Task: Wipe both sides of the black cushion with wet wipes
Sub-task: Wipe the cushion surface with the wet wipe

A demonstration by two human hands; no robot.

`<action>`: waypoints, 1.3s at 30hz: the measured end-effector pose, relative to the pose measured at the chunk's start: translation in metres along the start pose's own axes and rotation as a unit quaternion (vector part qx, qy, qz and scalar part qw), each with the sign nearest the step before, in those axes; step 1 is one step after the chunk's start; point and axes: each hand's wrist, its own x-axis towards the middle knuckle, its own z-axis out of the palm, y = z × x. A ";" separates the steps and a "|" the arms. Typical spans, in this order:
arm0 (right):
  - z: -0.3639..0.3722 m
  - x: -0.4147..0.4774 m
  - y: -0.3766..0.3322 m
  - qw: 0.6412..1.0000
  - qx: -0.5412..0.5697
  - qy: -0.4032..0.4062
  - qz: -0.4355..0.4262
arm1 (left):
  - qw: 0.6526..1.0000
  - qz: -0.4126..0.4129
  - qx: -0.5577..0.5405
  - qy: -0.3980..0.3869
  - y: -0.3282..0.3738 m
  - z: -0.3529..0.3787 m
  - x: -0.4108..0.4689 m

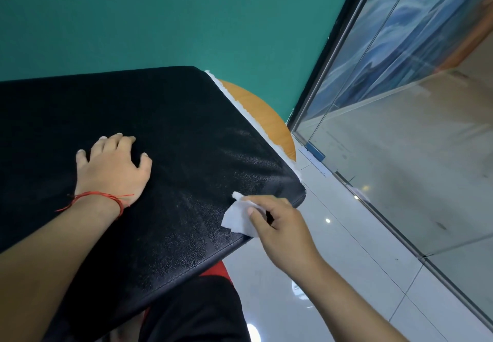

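A large black cushion point(170, 133) with a grained leather-like top lies flat across the middle of the view. My left hand point(112, 168) rests palm-down on it, fingers spread, a red string round the wrist. My right hand point(280, 224) pinches a crumpled white wet wipe point(237, 217) and presses it on the cushion's near right edge, close to the corner. A frayed white strip point(253, 117) shows along the cushion's far right side.
A round wooden tabletop point(269, 117) pokes out under the cushion's right side. A green wall point(186, 16) stands behind. Glass panels in a metal frame point(346, 48) run along the right, above a glossy tiled floor point(333, 275). My dark-clothed lap point(192, 312) is below.
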 end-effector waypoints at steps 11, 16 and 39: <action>-0.019 0.012 0.011 0.968 -0.129 -0.002 -0.214 | 1.000 -0.001 0.001 0.005 0.000 0.000 -0.001; -0.004 0.006 0.021 0.924 -0.291 -0.146 -0.201 | 1.000 0.004 0.001 0.005 0.000 0.000 0.000; -0.040 0.060 0.039 0.919 -0.334 -0.211 -0.020 | 1.000 0.005 -0.001 0.005 -0.002 0.002 0.000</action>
